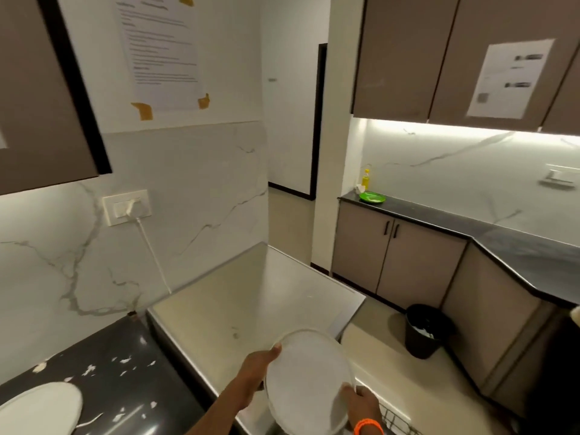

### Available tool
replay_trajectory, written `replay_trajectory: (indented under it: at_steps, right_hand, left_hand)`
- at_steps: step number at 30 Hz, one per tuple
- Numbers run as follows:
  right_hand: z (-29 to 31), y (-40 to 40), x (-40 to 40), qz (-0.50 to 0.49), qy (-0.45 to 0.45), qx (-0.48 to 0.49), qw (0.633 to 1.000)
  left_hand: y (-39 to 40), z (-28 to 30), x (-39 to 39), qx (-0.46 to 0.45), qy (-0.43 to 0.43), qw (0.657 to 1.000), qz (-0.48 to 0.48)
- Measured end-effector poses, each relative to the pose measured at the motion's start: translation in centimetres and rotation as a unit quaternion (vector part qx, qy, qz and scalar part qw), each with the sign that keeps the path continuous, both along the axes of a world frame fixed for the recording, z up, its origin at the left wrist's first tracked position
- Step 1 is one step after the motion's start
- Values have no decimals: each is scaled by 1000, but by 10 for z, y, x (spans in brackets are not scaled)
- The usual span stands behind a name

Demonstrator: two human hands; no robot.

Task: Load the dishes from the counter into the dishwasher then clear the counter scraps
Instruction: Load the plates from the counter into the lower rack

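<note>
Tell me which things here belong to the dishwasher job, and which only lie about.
Job: white plate held by left hand and right hand; second white plate; paper scraps; dishwasher rack.

Lying about: black bin; green plate; yellow bottle.

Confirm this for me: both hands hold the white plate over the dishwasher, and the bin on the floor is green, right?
Not quite. The head view shows the bin on the floor is black. The rest holds: the left hand and right hand both hold the white plate.
</note>
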State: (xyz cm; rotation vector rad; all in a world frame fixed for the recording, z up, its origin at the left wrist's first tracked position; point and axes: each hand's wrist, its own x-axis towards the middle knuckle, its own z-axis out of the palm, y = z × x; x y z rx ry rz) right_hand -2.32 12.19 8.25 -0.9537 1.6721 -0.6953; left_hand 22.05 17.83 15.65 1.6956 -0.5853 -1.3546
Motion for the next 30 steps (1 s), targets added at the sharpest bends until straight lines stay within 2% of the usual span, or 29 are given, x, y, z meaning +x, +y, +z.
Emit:
replay_trajectory:
  at_steps: [4, 8, 11, 14, 15, 18, 22, 24, 29, 30]
  right_hand:
    - [-23, -6, -54, -54, 4, 26, 998]
    - [-72, 0, -107, -68, 19, 93, 993]
    - [-116, 8, -139, -80, 26, 152, 985]
    - [-134, 31, -152, -85, 39, 216, 972]
    - [-155, 35, -157, -79, 49, 227, 969]
    - [-164, 52, -156, -56, 96, 243, 964]
    - [-208, 57, -141, -52, 91, 256, 961]
    - [-251, 58, -135, -46, 79, 269, 959]
    - [-297, 40, -89, -89, 50, 287, 952]
    - [-306, 34, -78, -86, 45, 292, 951]
  left_hand:
    - [-27, -11, -56, 14, 18, 999, -25]
    - [-32, -32, -110, 22, 35, 997, -60]
    - [-23, -56, -134, 55, 50, 993, -90]
    - [-13, -93, -145, 104, 26, 990, -95]
    - [-11, -109, -147, 124, 19, 987, -96]
    - [-7, -151, -151, 176, 7, 980, -95]
    - [-10, -221, -140, 227, 24, 971, -75]
    - [-13, -257, -133, 248, 28, 967, -59]
    - [-19, -378, -104, 230, -19, 973, 20]
    - [-23, -387, -99, 233, -35, 971, 35]
